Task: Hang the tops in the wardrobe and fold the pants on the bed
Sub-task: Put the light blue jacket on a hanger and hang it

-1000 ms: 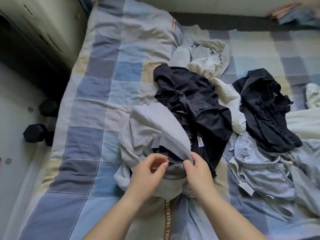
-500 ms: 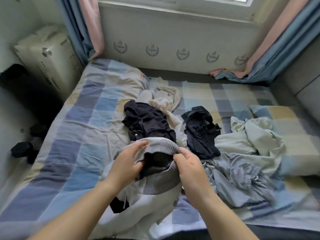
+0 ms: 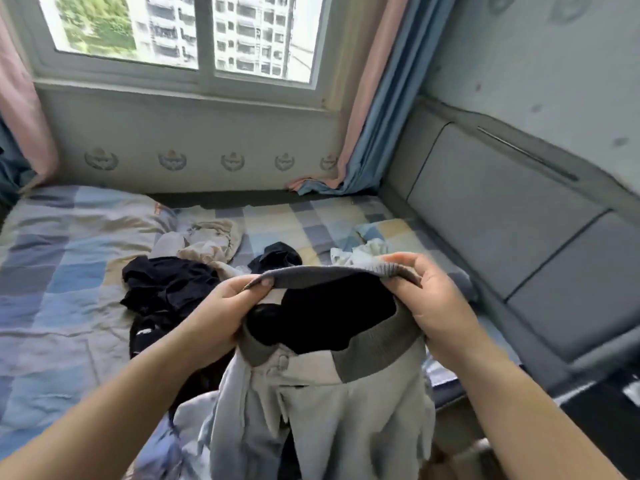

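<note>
While both arms reach out over a checked bed (image 3: 62, 271), the left hand (image 3: 221, 317) and right hand (image 3: 429, 299) each pinch the ribbed grey band of a pale grey garment (image 3: 322, 420), stretching it open above the mattress; dark clothes (image 3: 166, 285) lie heaped beyond, under a window (image 3: 180, 32).

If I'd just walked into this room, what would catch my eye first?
Front and centre, the left hand and right hand hold a light grey garment up by its darker ribbed band, stretched open between them. Behind it, a heap of dark clothes and pale clothes lies on the checked bedspread. Above the bed, a window shows apartment blocks.
</note>
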